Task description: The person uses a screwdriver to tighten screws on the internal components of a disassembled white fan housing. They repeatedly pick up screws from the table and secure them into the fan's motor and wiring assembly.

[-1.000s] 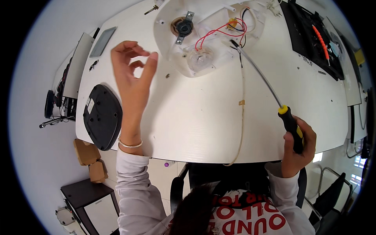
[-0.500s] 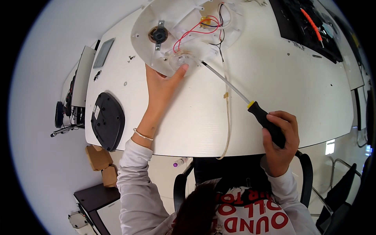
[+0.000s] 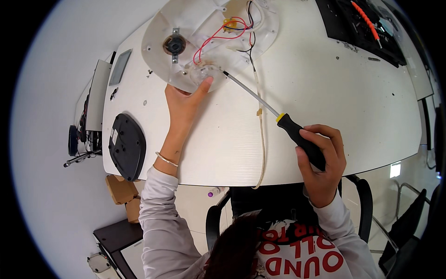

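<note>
My left hand [image 3: 182, 106] grips the near edge of a white plastic housing [image 3: 155, 60], fingers under it and thumb on a clear plastic piece [image 3: 201, 74] inside. The housing lies open side up. Inside sit a round dark speaker [image 3: 175, 45] with metal tabs, red wires [image 3: 207, 38] and a yellow part [image 3: 229, 24]. A pale cable [image 3: 263, 139] runs from it to the table's near edge. In my right hand [image 3: 326, 160], the fingers wrap round the black and yellow handle of a screwdriver [image 3: 297, 137]. Its tip is at the clear piece's right side; whether it touches is unclear.
A black base plate [image 3: 126, 146] lies at the left of the white table [image 3: 325, 93], below a grey rectangular panel [image 3: 120, 67]. Small screws [image 3: 149, 73] and a washer [image 3: 145, 102] are nearby. At the far right stands a black tray [image 3: 339, 21] with an orange-handled tool [image 3: 366, 21].
The housing has shifted a little left with my left hand. My right hand and the screwdriver have also moved left, the tip staying close to the clear piece.
</note>
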A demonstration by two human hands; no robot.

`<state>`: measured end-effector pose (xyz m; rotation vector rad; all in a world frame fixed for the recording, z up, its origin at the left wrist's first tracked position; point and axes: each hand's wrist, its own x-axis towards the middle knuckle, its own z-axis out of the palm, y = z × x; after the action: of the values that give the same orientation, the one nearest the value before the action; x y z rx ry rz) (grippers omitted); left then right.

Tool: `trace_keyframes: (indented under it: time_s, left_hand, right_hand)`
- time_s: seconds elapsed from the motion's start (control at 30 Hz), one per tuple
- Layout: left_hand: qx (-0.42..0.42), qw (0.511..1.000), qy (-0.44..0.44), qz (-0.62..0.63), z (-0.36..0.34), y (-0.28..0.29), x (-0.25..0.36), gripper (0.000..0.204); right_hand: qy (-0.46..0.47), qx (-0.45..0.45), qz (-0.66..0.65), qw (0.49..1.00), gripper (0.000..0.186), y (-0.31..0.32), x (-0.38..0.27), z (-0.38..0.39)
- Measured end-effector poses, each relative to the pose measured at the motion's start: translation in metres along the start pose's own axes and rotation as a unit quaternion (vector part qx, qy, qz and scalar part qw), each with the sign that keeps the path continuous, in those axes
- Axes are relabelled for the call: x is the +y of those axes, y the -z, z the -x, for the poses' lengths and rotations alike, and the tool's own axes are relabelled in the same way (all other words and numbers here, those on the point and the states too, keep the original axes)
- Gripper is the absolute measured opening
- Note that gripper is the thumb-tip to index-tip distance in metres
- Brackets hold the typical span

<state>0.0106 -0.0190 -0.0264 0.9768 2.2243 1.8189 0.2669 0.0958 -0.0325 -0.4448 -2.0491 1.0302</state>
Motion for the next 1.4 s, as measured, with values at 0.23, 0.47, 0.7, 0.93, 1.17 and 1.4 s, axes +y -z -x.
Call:
trace_keyframes:
  time_s: [0.23, 0.47, 0.7, 0.93, 1.17, 1.4]
  left_hand:
    - [0.001, 1.000, -0.007, -0.018, 0.000, -0.003, 0.001, 0.041]
    - [0.002, 1.000, -0.006, -0.023, 0.000, 0.000, -0.001, 0.042]
    - [0.004, 1.000, -0.005, -0.021, 0.001, 0.001, 0.001, 0.043]
    - [-0.003, 1.000, -0.007, -0.021, 0.000, 0.001, -0.002, 0.044]
    - [0.001, 1.000, -0.019, -0.003, -0.002, -0.003, -0.004, 0.044]
    - [0.000, 1.000, -0.013, -0.007, 0.000, 0.000, -0.001, 0.044]
  right_hand:
    - [-0.005, -0.004, 0.001, 1.000, 0.032, 0.001, 0.000, 0.000]
    - [0.004, -0.014, 0.002, 1.000, 0.033, 0.001, 0.001, -0.001]
    - [-0.009, -0.073, 0.017, 0.997, 0.038, 0.002, -0.010, 0.003]
    - [0.010, -0.033, 0.052, 0.998, 0.037, 0.010, -0.010, -0.004]
    - [-0.021, -0.037, 0.027, 0.999, 0.042, 0.008, -0.016, -0.002]
    - [-0.031, -0.092, 0.076, 0.992, 0.041, 0.014, -0.018, -0.004]
